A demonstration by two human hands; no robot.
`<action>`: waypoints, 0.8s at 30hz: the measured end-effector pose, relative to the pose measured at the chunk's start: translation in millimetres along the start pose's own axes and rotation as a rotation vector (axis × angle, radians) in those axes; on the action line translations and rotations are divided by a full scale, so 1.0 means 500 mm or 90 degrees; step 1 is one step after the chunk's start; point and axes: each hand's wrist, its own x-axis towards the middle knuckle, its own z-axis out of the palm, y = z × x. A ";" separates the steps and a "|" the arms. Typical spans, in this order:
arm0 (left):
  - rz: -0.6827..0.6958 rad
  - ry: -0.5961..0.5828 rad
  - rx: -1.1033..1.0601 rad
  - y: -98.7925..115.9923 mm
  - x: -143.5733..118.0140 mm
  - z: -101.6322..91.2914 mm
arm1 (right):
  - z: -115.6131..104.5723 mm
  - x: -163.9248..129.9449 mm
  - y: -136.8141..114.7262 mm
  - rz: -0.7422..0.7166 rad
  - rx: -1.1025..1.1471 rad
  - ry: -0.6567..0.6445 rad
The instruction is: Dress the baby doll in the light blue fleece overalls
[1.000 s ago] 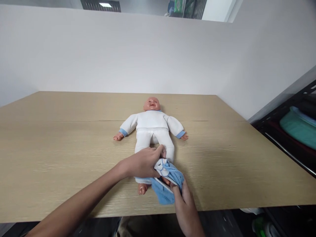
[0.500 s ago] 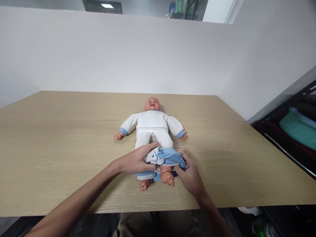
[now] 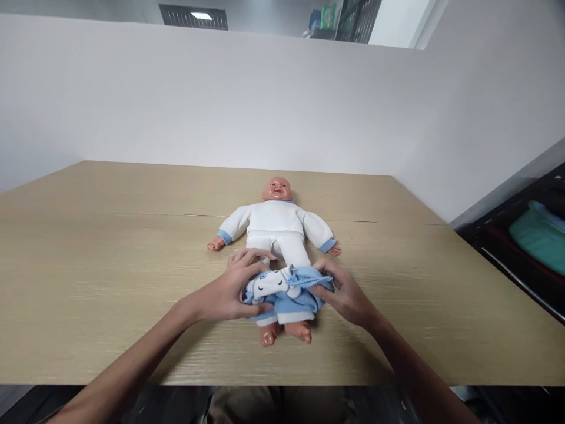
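Note:
A baby doll (image 3: 276, 217) in a white top with blue cuffs lies on its back, head away from me and feet towards me. Blue and white doll pants (image 3: 295, 303) are bunched around its lower legs, with both bare feet (image 3: 298, 331) poking out of the white-edged leg openings. At the left side of the waistband, my left hand (image 3: 241, 285) is closed on the pants, its thumb in front and fingers behind. My right hand (image 3: 342, 290) pinches the blue waistband on the other side. Some fingertips are hidden by the cloth.
The doll rests on a wooden table (image 3: 132, 259) near its front edge. Behind the table stands a white wall (image 3: 220, 100) with an opening above it. A dark rack (image 3: 521, 235) with a green item (image 3: 541, 235) is at the right.
The pants have come down over the right-hand foot's ankle, so both feet now stick out of the leg openings. My hands have moved apart, stretching the waistband wider.

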 end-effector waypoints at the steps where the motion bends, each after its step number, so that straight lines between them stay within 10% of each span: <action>1: -0.003 0.008 -0.036 -0.010 0.001 -0.001 | -0.002 0.018 0.007 0.000 0.028 0.001; 7: -0.064 0.169 -0.118 -0.083 0.000 0.009 | -0.003 0.092 0.073 0.033 0.138 -0.047; 16: -0.175 0.010 -0.422 -0.101 -0.058 0.018 | 0.026 0.054 0.103 0.094 0.163 -0.019; 24: -0.248 0.130 -0.714 -0.137 -0.041 0.074 | 0.023 0.061 0.096 0.089 0.170 -0.036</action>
